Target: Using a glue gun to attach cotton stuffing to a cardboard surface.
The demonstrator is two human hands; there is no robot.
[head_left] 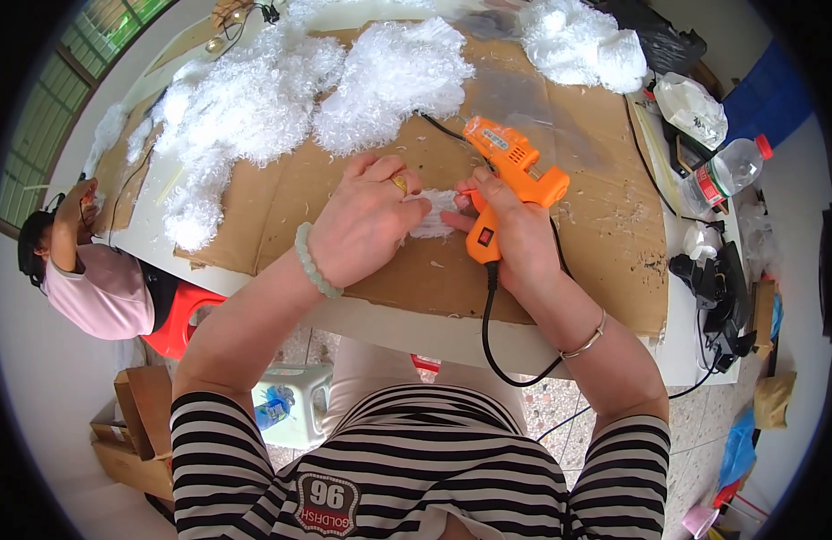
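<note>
My right hand [513,236] grips an orange hot glue gun [510,171] with its nozzle pointing left toward a small white fluffy piece [434,214]. My left hand [366,220] presses down on that piece from the left, fingers curled over it; a ring and a pale green bead bracelet show on this hand. The piece lies on a brown cardboard sheet [596,207] covering a white table [398,328]. The glue gun's black cord [490,337] hangs off the table's near edge.
Piles of white fluffy material [254,99] cover the far part of the cardboard. A plastic bottle [726,171], a bag and black tools [717,288] sit on the right. Another person in a pink top [96,288] sits at the left on a red stool. A white stool [294,400] stands under the table.
</note>
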